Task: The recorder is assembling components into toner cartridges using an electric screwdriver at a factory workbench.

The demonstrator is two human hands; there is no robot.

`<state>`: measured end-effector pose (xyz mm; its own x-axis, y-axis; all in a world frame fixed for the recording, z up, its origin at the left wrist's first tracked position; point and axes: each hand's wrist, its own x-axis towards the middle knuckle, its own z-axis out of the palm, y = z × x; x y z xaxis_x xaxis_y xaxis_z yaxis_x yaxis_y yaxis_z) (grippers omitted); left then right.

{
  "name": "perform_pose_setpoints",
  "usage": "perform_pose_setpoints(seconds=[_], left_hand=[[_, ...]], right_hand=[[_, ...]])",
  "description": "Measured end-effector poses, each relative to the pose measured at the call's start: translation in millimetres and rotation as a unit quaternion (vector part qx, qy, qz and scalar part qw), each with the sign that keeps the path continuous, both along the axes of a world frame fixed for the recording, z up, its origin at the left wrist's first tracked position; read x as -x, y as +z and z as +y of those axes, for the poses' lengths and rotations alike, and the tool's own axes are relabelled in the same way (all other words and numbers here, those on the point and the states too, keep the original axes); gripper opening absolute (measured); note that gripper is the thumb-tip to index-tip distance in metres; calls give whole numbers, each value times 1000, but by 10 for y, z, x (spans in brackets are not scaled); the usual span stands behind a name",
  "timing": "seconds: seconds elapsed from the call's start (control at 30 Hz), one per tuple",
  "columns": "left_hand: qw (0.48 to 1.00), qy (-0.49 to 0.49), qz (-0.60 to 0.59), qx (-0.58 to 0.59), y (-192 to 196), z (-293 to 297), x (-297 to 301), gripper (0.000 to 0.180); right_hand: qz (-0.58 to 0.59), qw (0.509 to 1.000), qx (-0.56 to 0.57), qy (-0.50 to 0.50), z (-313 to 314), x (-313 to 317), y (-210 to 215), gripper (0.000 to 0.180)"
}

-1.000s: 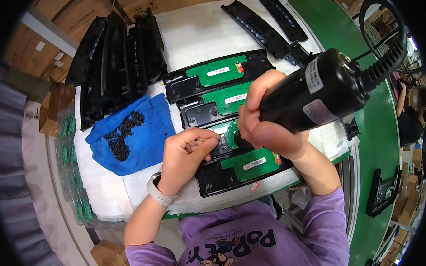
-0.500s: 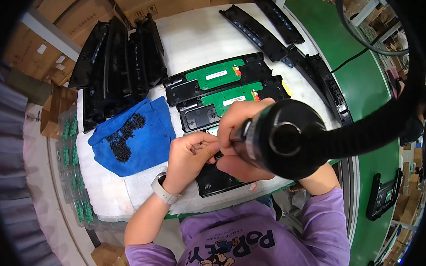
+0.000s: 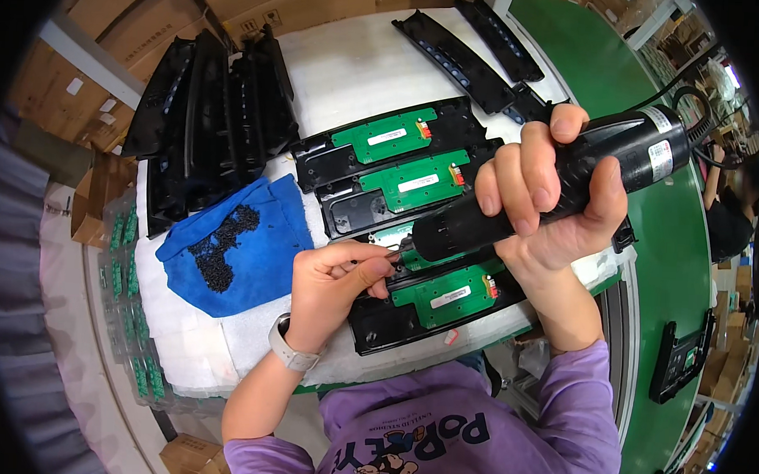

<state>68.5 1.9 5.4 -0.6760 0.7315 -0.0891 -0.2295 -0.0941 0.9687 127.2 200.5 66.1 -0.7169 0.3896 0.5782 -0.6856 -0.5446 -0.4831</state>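
My right hand [image 3: 541,180] is wrapped round a black electric screwdriver [image 3: 460,228], held slantwise with its tip pointing left and its cord end up to the right. My left hand [image 3: 331,286] has thumb and forefinger pinched right at the tip; what is between them is too small to make out. Beneath both hands lie several black plastic panels [image 3: 321,168], side by side, bearing green circuit boards [image 3: 396,189]. The nearest board [image 3: 427,300] carries a white label and a red-and-yellow connector. Part of the panel under the screwdriver is hidden.
Left of the panels, a blue cloth [image 3: 268,270] holds a heap of small dark screws [image 3: 217,268]. Black housings [image 3: 207,119] stand stacked behind it. More black housings [image 3: 455,58] lie at the far right of the white padded table [image 3: 336,57], beside a green surface [image 3: 565,54].
The screwdriver has swung from pointing its back end up at the camera to lying slanted toward the right, uncovering the nearer panels. My left hand has stayed nearly in place, pinching at the tip.
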Motion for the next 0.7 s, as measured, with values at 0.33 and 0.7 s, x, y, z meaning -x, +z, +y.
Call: perform_pose_setpoints(seconds=[0.33,0.7], left_hand=[[1000,-15,-16,-17,2,-12,6,13],[999,-36,-19,2,39,7,10,12]], right_hand=[[-22,1000,-2,-9,-84,-1,-33,33],[-64,997,44,-28,-118,-7,-13,27]])
